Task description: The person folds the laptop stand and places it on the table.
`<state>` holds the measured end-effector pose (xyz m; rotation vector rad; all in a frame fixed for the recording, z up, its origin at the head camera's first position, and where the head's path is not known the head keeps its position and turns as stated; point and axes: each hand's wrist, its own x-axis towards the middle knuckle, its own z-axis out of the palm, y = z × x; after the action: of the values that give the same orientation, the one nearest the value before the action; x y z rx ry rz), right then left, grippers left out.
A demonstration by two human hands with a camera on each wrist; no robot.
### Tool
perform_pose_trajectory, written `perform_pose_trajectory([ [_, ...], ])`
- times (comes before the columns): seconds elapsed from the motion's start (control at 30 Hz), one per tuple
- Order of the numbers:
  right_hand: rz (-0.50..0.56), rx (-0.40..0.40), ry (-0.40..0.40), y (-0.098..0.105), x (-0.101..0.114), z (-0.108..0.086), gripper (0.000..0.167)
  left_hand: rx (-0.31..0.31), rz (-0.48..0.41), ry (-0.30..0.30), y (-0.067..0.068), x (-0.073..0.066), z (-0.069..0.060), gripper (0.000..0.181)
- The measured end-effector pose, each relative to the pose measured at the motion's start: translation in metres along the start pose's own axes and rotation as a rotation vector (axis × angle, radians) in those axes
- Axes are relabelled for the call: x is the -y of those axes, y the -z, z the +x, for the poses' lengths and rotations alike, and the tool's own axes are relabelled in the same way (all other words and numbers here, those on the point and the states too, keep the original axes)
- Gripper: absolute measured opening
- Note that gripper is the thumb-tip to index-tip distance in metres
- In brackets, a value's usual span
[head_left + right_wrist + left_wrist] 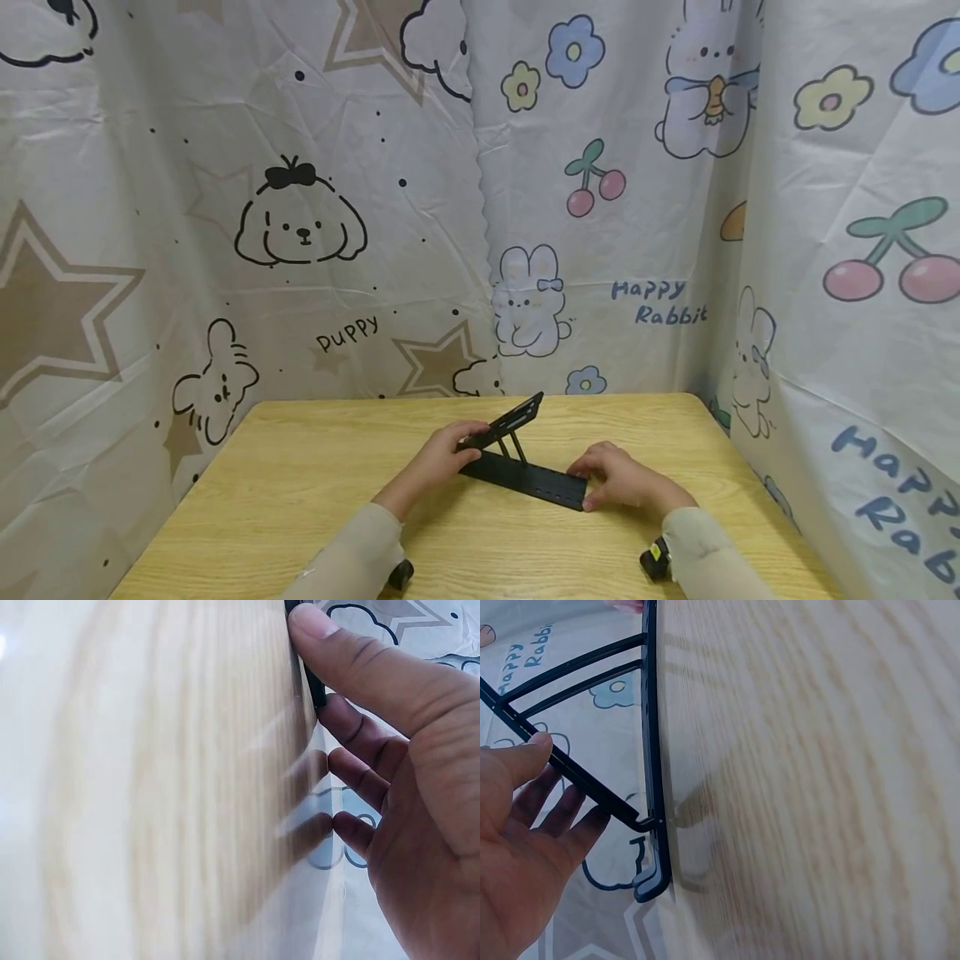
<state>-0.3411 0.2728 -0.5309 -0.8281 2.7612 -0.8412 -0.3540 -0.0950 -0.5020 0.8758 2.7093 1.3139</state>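
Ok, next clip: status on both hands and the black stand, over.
Left hand pinching raised panel. Right hand gripping end of base. Black stand unfolded, two struts between panel and base. Nothing visibly blocking.

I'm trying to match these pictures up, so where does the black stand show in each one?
Head: the stand is below centre, slightly right, its upper part propped up.
Left wrist: the stand is in the left half, running down from the top edge.
Right wrist: only a dark sliver of the stand, at the top, right of centre, by the right hand.
Shared landmark: the wood-grain table, in all three.
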Motion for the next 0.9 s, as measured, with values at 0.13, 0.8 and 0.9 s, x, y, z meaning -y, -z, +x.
perform_pose_trajectory([
  [0.13,0.010,0.007,0.007,-0.004,0.002,-0.004,0.048,0.003,0.007,-0.001,-0.002,0.001,0.001,0.041],
  [0.8,-0.002,0.039,0.013,-0.013,0.028,-0.004,0.039,0.020,-0.069,-0.016,0.008,0.006,0.007,0.038],
  [0.9,0.023,0.050,0.000,-0.014,0.031,-0.005,0.038,0.029,-0.095,-0.006,0.010,0.006,0.009,0.038],
])
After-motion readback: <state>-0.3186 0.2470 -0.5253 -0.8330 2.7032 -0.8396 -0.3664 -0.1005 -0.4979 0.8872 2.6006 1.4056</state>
